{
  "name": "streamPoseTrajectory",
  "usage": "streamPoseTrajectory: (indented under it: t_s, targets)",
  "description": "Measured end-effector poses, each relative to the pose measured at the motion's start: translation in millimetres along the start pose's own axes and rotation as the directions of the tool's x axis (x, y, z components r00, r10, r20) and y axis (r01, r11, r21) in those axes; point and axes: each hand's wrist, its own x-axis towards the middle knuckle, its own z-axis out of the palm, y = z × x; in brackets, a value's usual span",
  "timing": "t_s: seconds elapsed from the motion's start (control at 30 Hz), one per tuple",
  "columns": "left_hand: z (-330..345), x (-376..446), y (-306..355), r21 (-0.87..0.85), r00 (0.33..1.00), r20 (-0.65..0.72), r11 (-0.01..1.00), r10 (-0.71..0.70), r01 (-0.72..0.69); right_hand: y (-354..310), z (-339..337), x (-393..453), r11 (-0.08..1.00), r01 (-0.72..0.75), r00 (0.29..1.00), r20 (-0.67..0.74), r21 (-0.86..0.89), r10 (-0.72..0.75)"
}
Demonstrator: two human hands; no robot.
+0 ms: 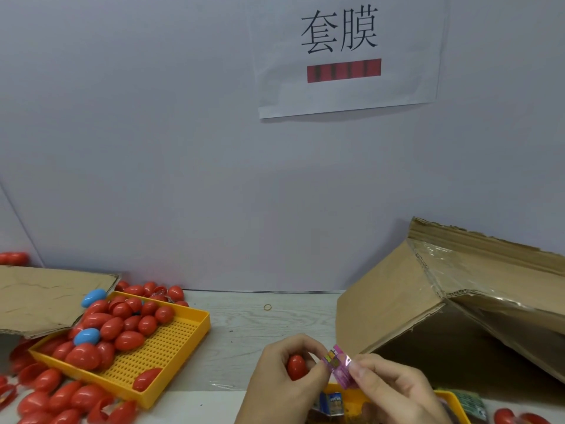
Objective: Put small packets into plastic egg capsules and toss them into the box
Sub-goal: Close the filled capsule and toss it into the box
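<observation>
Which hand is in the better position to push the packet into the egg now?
The right hand, probably. It already pinches the pink packet at its fingertips, next to the red egg that the left hand grips. The left hand is occupied with the egg, so it should only hold it steady.

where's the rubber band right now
In the head view, the rubber band lies alone on the table, centre, between the yellow tray of red eggs and the cardboard box.
</observation>
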Motion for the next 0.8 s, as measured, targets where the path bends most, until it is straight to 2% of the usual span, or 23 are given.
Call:
streamPoseTrajectory:
  t_s: [0.2, 0.33, 0.5, 0.6, 0.7, 0.8]
  targets:
    - [0.9, 0.0, -0.5, 0.002, 0.999, -0.029, 1.000, 0.017, -0.017, 0.1, 4.3, -1.1, 0.989, 0.049, 0.992, -0.108, -0.136, -0.064]
    - [1.7, -0.8, -3.5, 0.067, 0.998, -0.028, 0.996, 0.053, -0.051, -0.7, 1.2, -1.0, 0.991, 0.068, 0.984, -0.156, -0.119, -0.086]
    - [3.9, -0.9, -5.8, 0.148, 0.995, -0.005, 0.984, 0.101, -0.099, 0.7, 1.5, -1.0, 0.993, 0.099, 0.979, -0.171, -0.072, -0.110]
    - [4.3, -0.8, -5.4, 0.173, 0.994, -0.030, 0.979, 0.110, -0.103, -1.5, 1.2, -2.1, 0.990, 0.131, 0.983, -0.120, -0.047, -0.136]
    - [3.3, -0.4, -4.6, 0.132, 0.991, -0.086, 0.987, 0.104, -0.092, -2.2, 0.3, -2.7, 0.990, 0.131, 0.989, -0.056, -0.044, -0.133]
    - [3.4, -0.5, -2.7, 0.081, 0.988, -0.113, 0.992, 0.105, -0.096, -1.1, 0.2, -1.5, 0.993, 0.118, 0.990, -0.077, -0.016, -0.119]
